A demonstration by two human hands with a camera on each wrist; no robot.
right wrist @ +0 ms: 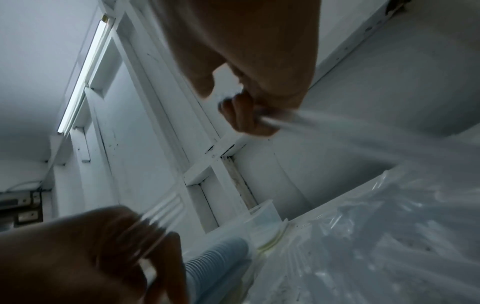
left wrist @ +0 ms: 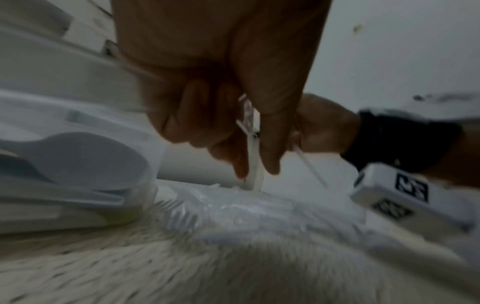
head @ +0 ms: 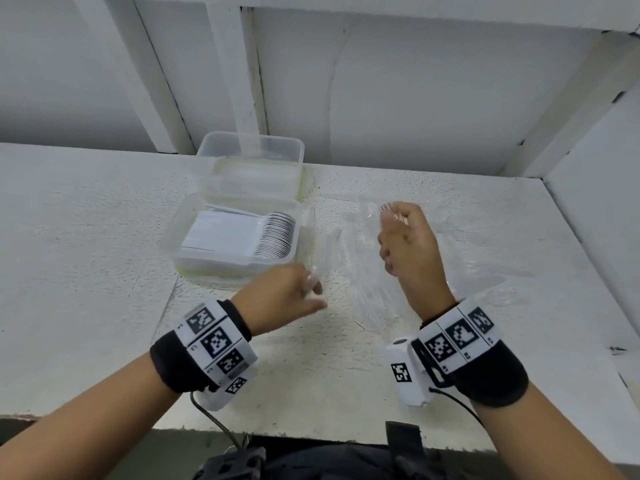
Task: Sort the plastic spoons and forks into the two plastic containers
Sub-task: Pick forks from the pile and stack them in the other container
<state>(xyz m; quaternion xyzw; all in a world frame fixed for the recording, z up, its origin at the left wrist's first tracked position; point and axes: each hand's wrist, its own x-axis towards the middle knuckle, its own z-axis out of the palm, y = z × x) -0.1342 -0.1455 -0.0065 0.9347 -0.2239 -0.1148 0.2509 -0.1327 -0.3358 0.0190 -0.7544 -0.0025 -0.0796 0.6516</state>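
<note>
A clear fork [head: 320, 252] is pinched in the curled fingers of the left hand [head: 282, 294], tines up. A clear plastic bag [head: 446, 244] is gripped by the raised right hand [head: 407, 247], with loose clear forks [head: 367, 289] lying between the hands. Just beyond the left hand, a container [head: 173, 233] packed with white spoons [head: 273, 233] is seen; behind it, touching, a second container [head: 249, 147], its contents unclear.

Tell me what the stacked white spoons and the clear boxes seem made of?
The stacked white spoons: opaque white plastic, apparently smooth, thin nested bowls. The near clear box holding them and the far clear box: translucent plastic, probably slightly frosted; the wall shows through.
</note>
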